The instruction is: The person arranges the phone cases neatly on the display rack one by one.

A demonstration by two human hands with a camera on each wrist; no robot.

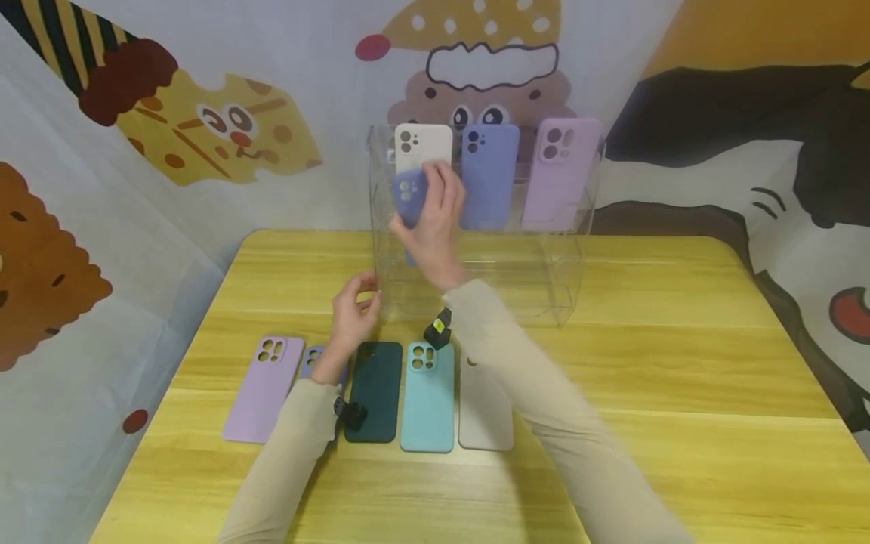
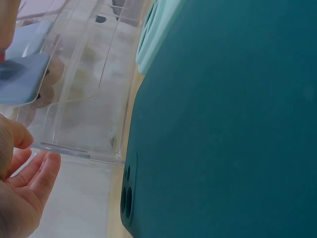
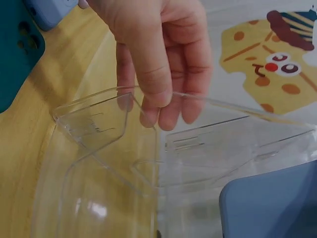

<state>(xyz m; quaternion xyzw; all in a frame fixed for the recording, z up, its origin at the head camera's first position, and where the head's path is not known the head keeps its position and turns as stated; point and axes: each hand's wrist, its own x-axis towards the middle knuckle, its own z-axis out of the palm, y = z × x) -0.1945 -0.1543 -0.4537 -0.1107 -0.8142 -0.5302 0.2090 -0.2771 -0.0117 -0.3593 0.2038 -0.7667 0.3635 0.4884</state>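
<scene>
My right hand [image 1: 438, 227] holds a blue phone case [image 1: 408, 198] by thumb and fingers at the left side of a clear stepped display rack [image 1: 571, 298]. A white phone case [image 1: 423, 145] stands on the rack's upper tier behind it, partly covered. My left hand [image 1: 355, 317] is at the rack's lower left side; in the right wrist view its thumb and fingers [image 3: 153, 91] pinch the clear side panel. In the left wrist view the held case shows at upper left, the right hand mostly cut off.
A blue case [image 1: 489, 177] and a lilac case [image 1: 563, 174] also stand on the upper tier. Before the rack lies a row on the wooden table [image 1: 680, 378]: a lilac case [image 1: 261, 393], a partly hidden blue one, dark green [image 1: 374, 393], turquoise [image 1: 428, 400] and pale grey [image 1: 485, 412].
</scene>
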